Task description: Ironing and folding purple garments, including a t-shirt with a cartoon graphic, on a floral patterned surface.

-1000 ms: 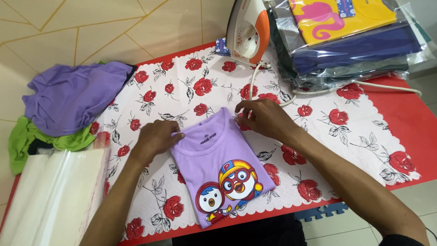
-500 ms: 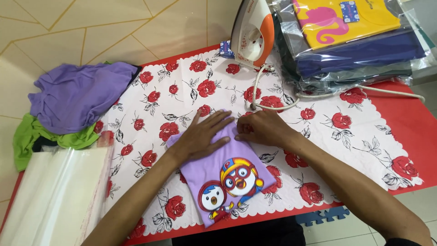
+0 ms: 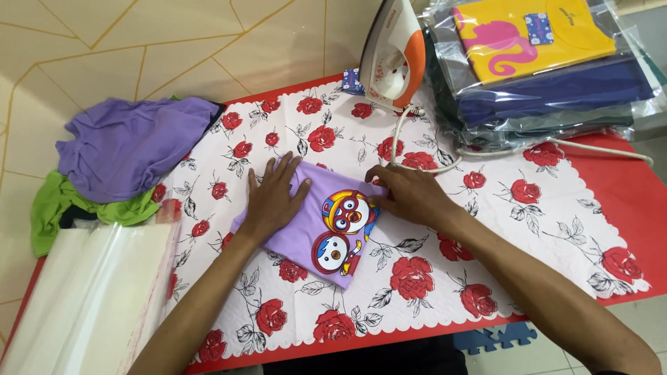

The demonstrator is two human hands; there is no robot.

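I see the table under a white cloth w/ red roses, both hands working at its middle. Beyond the right hand: stack of bagged garments and an upright iron, its cord looping just past the knuckles. Left of the left hand: purple clothes pile over green fabric, clear plastic bags nearer me.

Folded purple shirt w/ cartoon print lies between the hands. Left hand flat, fingers spread, pressing the shirt's left part. Right hand palm down, fingertips on its right edge, gripping nothing that I can see.

Judgement: to fold cleanly, keep left palm anchored, smooth outward w/ right, edges aligned, cord kept off the fabric.
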